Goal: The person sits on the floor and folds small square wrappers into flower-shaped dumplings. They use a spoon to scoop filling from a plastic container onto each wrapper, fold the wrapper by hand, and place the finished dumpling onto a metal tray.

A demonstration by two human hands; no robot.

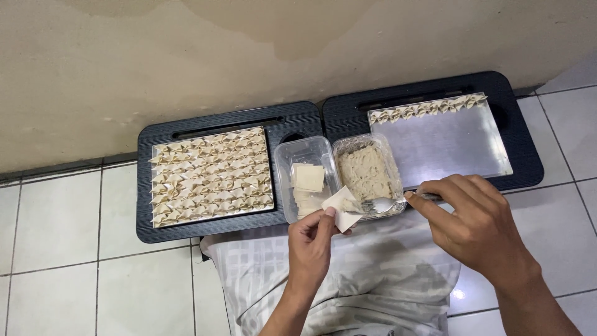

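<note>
My left hand (313,239) holds a pale square dough wrapper (341,208) flat between thumb and fingers. My right hand (467,224) grips a metal fork (380,204) whose tines rest on the wrapper with a small lump of filling. Just behind stand two clear plastic tubs: the left tub (285,163) holds a stack of wrappers (308,178), the right tub (388,155) holds greyish minced filling (365,172).
A metal tray (158,218) on the left black lap desk (158,233) is packed with folded dumplings (211,175). On the right black lap desk (519,149) a second metal tray (444,146) carries one row of dumplings (426,110) along its far edge. A wall rises behind; white floor tiles and a checked cloth (348,274) lie below.
</note>
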